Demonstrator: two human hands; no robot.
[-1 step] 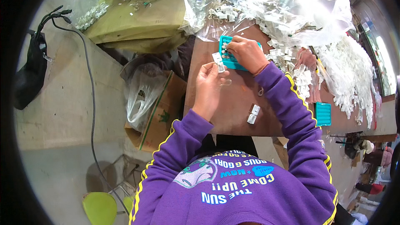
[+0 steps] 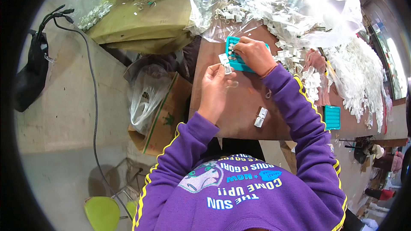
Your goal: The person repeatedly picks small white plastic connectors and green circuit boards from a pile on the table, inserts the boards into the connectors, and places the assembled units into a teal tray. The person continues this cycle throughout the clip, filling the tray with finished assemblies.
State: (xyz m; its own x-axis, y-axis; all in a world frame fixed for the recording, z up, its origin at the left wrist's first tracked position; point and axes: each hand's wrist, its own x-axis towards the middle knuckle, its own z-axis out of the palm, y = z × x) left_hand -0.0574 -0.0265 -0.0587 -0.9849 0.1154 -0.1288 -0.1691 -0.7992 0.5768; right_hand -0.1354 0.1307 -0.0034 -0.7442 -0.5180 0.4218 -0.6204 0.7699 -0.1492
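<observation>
My left hand (image 2: 215, 86) pinches a small white hinged plastic case (image 2: 225, 63) with its lid folded open, and a small clear loop hangs by the fingers. Just right of it, my right hand (image 2: 255, 54) reaches over a teal tray (image 2: 248, 68) with rows of round hollows. Small pale round pieces (image 2: 231, 52) sit in the tray's left part. The right thumb and fingers are pressed together at the tray, and what they grip is hidden. Nearer me on the brown table (image 2: 239, 111) lies another open white case (image 2: 260, 117).
A heap of white cases (image 2: 311, 83) and a plastic-covered pile (image 2: 359, 72) fill the table's right side. A second teal tray (image 2: 332, 117) lies near the right edge. Left of the table stand a cardboard box (image 2: 171, 115) and a clear plastic bag (image 2: 145, 102).
</observation>
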